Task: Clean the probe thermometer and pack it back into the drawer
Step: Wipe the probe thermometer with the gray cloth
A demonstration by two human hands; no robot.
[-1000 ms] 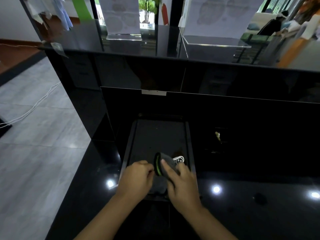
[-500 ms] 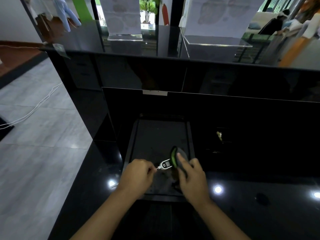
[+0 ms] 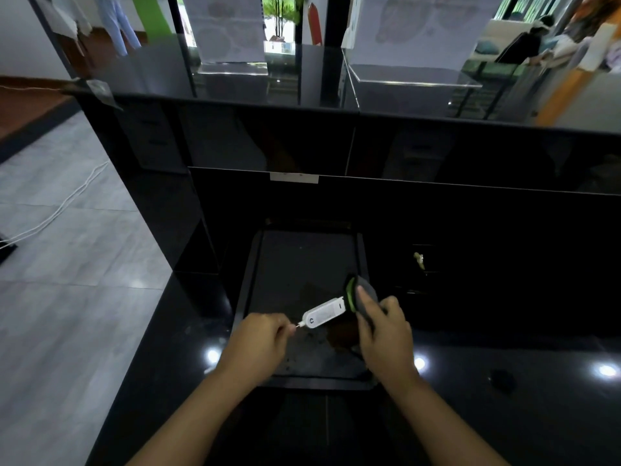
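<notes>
The white probe thermometer (image 3: pixel 323 312) lies nearly level above the open black drawer (image 3: pixel 250 270). My left hand (image 3: pixel 260 341) pinches its thin metal probe at the left end. My right hand (image 3: pixel 383 334) grips a grey cleaning pad with a green edge (image 3: pixel 357 292), pressed against the thermometer's right end. Most of the probe is hidden inside my left fist. The drawer's dark bottom shows brown stains under the thermometer.
A glossy black counter (image 3: pixel 504 381) surrounds the drawer, with a raised black ledge (image 3: pixel 403 183) behind it. Clear acrylic sign holders (image 3: pixel 232 35) stand on the upper shelf. A small yellowish scrap (image 3: pixel 418 260) sits right of the drawer. Grey floor tiles and white cables (image 3: pixel 60 210) lie left.
My right hand with the pad slid rightward along the thermometer, uncovering its white body. My left hand kept hold of the probe end.
</notes>
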